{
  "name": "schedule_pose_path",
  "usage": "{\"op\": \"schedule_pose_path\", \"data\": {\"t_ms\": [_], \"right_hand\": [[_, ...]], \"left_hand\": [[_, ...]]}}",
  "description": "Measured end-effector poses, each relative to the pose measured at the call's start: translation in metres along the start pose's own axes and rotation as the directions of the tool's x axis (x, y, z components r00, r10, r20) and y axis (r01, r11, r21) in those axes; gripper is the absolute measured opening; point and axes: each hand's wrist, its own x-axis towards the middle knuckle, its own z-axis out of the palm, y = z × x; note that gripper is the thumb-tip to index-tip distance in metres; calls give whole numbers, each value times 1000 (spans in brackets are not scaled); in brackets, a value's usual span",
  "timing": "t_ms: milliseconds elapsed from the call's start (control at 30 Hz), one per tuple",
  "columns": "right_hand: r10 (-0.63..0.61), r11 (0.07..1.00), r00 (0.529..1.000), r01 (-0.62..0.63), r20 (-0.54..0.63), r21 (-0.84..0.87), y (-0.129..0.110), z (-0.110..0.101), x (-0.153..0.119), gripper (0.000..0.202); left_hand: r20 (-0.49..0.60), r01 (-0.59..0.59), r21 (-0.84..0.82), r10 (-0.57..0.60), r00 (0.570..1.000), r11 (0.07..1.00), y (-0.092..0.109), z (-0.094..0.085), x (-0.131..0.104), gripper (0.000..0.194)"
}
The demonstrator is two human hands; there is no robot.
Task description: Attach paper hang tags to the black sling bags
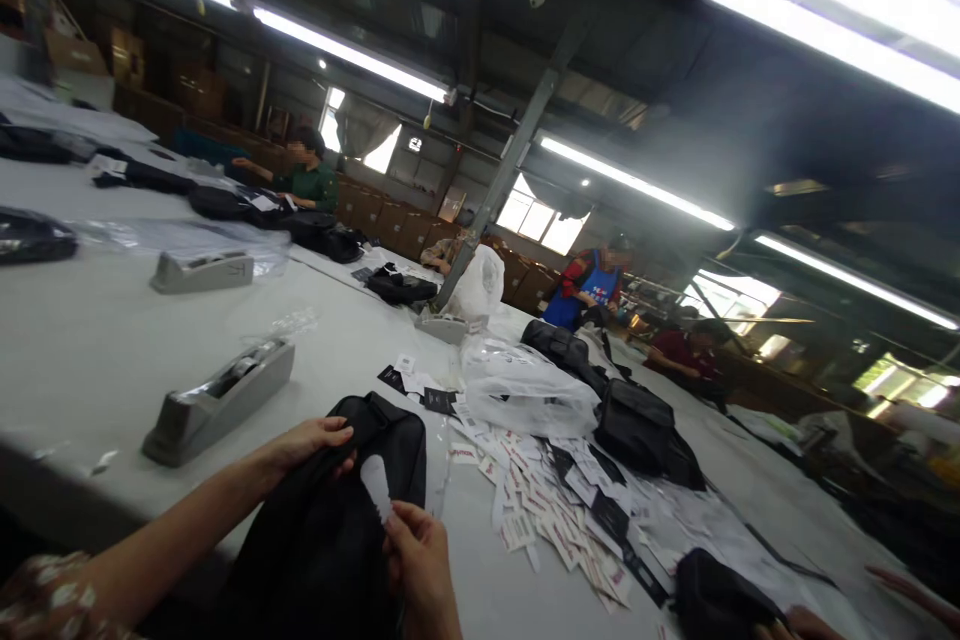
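Observation:
A black bag (322,530) lies at the front edge of the table, its upper part tilted away from me. My left hand (322,442) pinches the bag's fabric near its top left side. Between the thumb and fingers of my right hand (421,552) is the lower end of a white tag (374,486), which lies against the front of the bag. The tag's left edge looks jagged. Just beyond my left forearm stands a grey tape dispenser (219,402).
Loose printed labels (536,495) are heaped right of the bag, beside clear plastic bags (529,390). More black bags (637,425) lie beyond. A second tape dispenser (202,272) stands farther left. Another person's hand touches a black pouch (720,600) at lower right. Several co-workers sit or stand farther back.

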Motion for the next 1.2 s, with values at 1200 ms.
{"op": "schedule_pose_path", "data": {"t_ms": [1200], "right_hand": [[-94, 995, 955, 80, 281, 60, -50, 10, 60, 24]], "left_hand": [[-202, -88, 116, 110, 973, 989, -29, -19, 22, 18]]}}
